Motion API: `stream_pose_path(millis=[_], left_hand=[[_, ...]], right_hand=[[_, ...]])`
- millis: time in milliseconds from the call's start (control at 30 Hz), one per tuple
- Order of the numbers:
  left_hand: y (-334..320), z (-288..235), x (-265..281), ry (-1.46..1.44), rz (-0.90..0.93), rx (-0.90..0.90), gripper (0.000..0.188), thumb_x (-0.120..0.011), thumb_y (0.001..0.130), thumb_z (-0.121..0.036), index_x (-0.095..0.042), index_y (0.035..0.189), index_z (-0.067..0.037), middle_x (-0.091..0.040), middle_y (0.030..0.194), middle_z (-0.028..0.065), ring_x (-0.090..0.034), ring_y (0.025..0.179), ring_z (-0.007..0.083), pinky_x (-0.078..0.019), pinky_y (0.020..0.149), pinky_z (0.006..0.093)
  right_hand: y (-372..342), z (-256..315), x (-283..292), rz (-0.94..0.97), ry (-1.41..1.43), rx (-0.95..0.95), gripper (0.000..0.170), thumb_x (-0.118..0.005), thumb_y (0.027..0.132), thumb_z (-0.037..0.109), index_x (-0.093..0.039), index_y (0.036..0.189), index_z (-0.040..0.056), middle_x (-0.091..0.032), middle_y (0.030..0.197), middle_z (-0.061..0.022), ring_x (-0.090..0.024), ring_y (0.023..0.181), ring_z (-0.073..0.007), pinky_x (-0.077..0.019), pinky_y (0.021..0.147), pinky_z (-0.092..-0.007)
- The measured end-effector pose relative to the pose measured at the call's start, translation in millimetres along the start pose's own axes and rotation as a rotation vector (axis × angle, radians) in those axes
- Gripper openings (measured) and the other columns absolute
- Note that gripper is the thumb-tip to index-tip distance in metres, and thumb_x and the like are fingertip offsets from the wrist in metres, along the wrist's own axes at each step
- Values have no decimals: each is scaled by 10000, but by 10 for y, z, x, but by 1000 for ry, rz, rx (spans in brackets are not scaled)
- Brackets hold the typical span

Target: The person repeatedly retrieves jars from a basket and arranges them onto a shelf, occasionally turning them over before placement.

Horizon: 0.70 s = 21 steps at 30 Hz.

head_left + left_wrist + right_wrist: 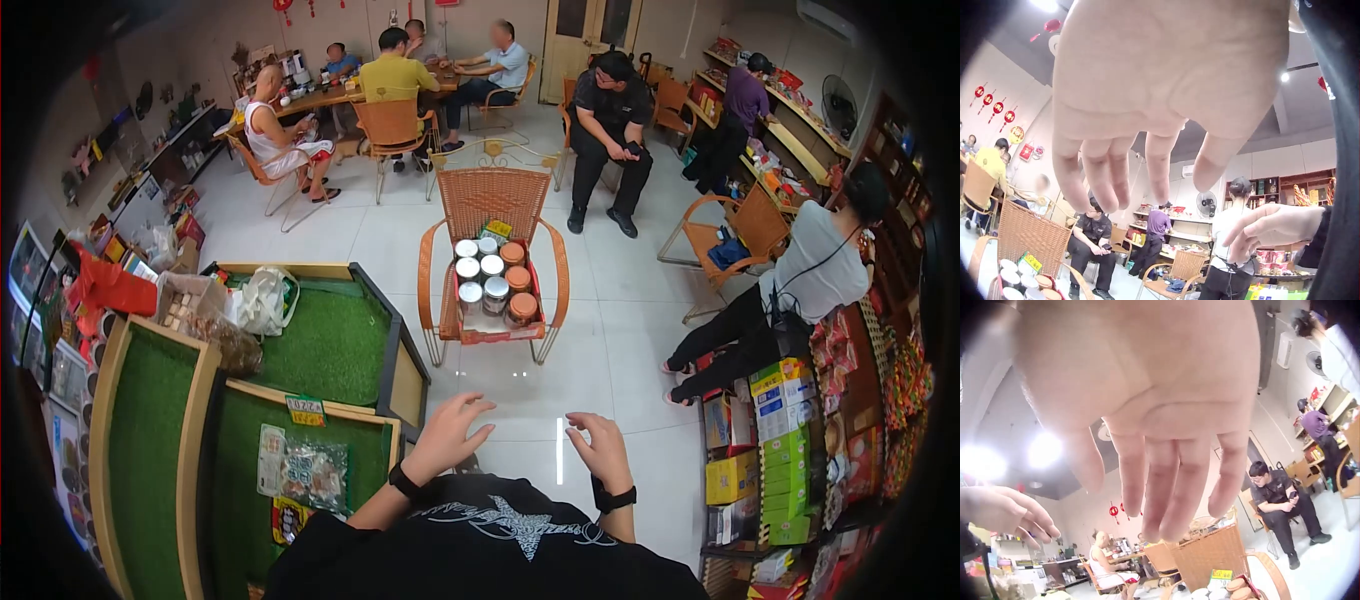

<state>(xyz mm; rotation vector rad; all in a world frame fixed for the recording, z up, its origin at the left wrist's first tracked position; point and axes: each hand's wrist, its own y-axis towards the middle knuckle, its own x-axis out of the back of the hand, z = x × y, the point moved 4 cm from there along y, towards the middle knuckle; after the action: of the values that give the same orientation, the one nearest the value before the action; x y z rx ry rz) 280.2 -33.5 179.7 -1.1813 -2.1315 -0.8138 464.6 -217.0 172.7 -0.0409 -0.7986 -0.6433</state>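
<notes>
Both hands hang in the air in front of the body, apart from each other and holding nothing. In the head view the left hand point(447, 437) is near the green display bin's corner, its fingers loosely bent. The right hand point(600, 450) mirrors it over the tiled floor. Ahead of them stands a wicker armchair point(492, 200). On its seat is a red tray point(480, 337) with several jars, some with white lids point(468, 268) and some with orange lids point(523, 305). A green-and-yellow price sign point(497, 230) leans behind the jars.
At left are green-lined display bins point(335, 335) with a white plastic bag point(265, 300) and a clear packet point(315, 475). Boxed goods point(785, 450) line the right side. A seated person point(610, 120) is beyond the chair; a standing person point(815, 260) is at the right shelves.
</notes>
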Motion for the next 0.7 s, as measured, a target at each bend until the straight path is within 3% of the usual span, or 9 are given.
stream_pose_path(millis=[200, 433, 700], left_hand=[[173, 277, 231, 30, 63, 22, 327, -657, 840, -202, -610, 1145, -91, -539, 1219, 154, -537, 1116, 336, -439, 945, 405], [135, 668, 359, -33, -54, 212, 329, -663, 837, -203, -616, 1139, -81, -549, 1216, 169, -533, 1121, 358, -434, 944, 425], [552, 1011, 432, -1, -151, 331, 329, -672, 826, -187, -622, 1131, -73, -550, 1214, 166, -538, 1119, 355, -436, 942, 424]], right_hand=[[472, 129, -254, 7, -45, 49, 236, -646, 837, 194, -650, 1033, 63, -684, 927, -97, -637, 876, -266, -454, 775, -371], [849, 81, -667, 261, -19, 54, 241, -632, 852, 232, -648, 1030, 70, -676, 904, -91, -624, 843, -284, -446, 755, -377], [1822, -40, -844, 330, 3, 154, 236, -618, 861, 240, -644, 1018, 65, -671, 905, -98, -617, 851, -304, -442, 769, -398]])
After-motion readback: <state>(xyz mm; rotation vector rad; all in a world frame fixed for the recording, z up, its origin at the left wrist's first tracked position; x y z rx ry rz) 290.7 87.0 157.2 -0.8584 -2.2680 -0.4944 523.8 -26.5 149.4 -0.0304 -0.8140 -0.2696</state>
